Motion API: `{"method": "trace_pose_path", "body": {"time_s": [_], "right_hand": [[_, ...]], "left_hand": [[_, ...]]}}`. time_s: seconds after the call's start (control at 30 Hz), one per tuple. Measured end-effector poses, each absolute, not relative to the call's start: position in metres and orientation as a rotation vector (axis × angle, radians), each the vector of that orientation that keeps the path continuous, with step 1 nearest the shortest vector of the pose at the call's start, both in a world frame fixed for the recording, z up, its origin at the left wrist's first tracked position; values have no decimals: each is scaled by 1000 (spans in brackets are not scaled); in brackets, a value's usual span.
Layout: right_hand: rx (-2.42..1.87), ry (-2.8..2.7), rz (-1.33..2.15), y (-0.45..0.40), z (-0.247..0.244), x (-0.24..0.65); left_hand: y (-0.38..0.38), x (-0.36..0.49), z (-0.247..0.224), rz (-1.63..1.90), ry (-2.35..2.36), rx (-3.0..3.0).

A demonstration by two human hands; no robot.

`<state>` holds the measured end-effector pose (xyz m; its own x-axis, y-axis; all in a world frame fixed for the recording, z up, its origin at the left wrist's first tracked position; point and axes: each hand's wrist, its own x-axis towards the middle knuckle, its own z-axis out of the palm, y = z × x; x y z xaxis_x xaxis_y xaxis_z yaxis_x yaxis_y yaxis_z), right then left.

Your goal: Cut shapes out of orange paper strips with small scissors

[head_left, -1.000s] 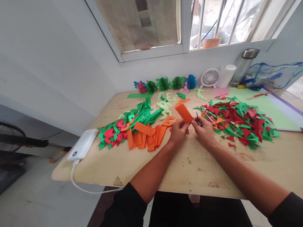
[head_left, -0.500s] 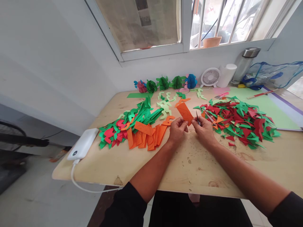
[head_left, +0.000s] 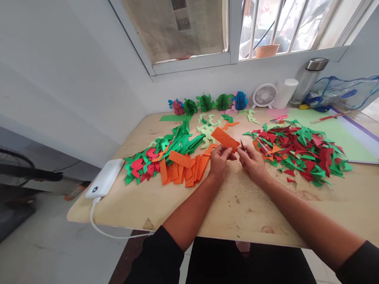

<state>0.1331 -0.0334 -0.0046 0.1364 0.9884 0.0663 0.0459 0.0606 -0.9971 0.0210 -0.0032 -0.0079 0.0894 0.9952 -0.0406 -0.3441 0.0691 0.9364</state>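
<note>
My left hand (head_left: 220, 159) pinches an orange paper strip (head_left: 224, 138) by its lower right end. The strip tilts up to the left, with drawn curved lines faintly showing on it. In my right hand (head_left: 251, 161) are small scissors (head_left: 242, 146), mostly hidden by the fingers, with a dark pointed blade sticking up. My right fingertips are close beside the strip's lower end; whether they touch it I cannot tell. Left of my hands lie several orange paper strips (head_left: 177, 171). Behind the held strip are light green cut-out shapes (head_left: 206, 132).
Green paper strips (head_left: 189, 144) and red cut-outs (head_left: 137, 165) lie at left, near a white power bank (head_left: 105, 179). Red and green scraps (head_left: 308, 152) are heaped at right. Paper honeycomb figures (head_left: 205, 102), a small fan (head_left: 265, 96) and a glass bottle (head_left: 309, 81) line the wall.
The orange strip has turned counterclockwise, its upper end swinging left and its lie flatter. My right hand has shifted slightly left, and the scissors' blade now leans more to the left.
</note>
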Motion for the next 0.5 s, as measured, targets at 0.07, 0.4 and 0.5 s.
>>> {"method": "trace_pose_path", "body": {"time_s": [0.07,0.4,0.5], "right_hand": [[-1247,-1167,1045,-35,-1,133],[-1270,-1260,993,-38,4,133],[-1264,-1257,1000,-38,2,133]], "left_hand": [[-3,21,-8,1257,886,943],[-3,20,-7,1270,828,893],[-3,20,-6,1279,810,887]]}}
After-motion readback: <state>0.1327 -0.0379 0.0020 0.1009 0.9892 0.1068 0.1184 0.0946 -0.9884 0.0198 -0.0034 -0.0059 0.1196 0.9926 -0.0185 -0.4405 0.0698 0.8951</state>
